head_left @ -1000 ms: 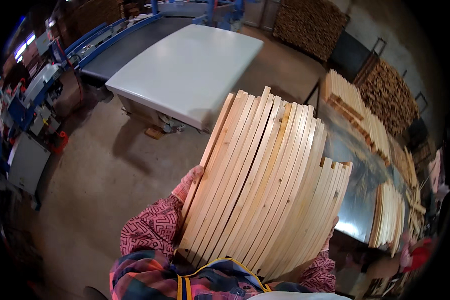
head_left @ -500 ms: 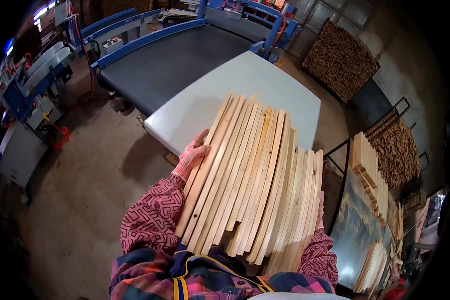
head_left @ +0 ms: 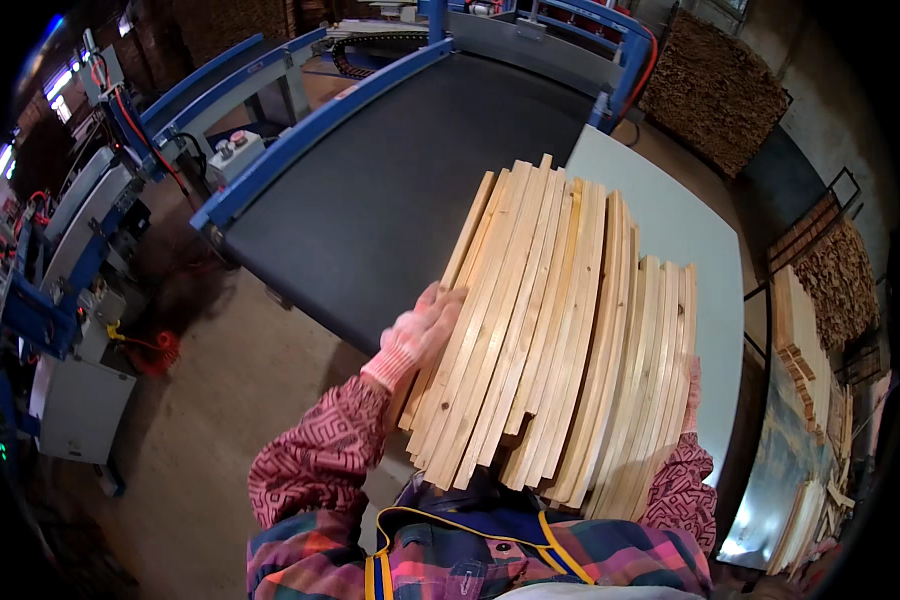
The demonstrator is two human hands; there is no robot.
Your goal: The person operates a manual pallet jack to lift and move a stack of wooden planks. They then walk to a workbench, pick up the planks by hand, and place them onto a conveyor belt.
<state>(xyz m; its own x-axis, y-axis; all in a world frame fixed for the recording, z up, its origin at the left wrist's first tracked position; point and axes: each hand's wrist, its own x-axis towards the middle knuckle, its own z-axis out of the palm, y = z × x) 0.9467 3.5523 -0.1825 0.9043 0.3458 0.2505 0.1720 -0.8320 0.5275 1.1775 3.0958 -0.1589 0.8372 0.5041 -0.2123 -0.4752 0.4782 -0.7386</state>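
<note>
A wide bundle of pale wooden strips (head_left: 550, 330) lies side by side between my two gloved hands, its ends uneven at both far and near sides. My left hand (head_left: 416, 335), in a pink-and-white knit glove, presses against the bundle's left edge, with its fingers curled onto the outer strips. At the right edge my right hand (head_left: 691, 395) clasps the outermost strip; most of its fingers are hidden. The bundle is above the light grey tabletop (head_left: 685, 215) and reaches over the right part of the black conveyor belt (head_left: 370, 190).
Blue rails (head_left: 310, 130) edge the belt, and a blue frame (head_left: 630, 60) spans its far end. Machinery (head_left: 80, 290) stands at left. On the right are a metal-topped table (head_left: 785, 470) with wooden strips and large stacks of wood (head_left: 715, 90).
My hands and the bundle have shifted rightward and forward relative to the belt. My view has moved closer to the conveyor, and more of the belt shows at left.
</note>
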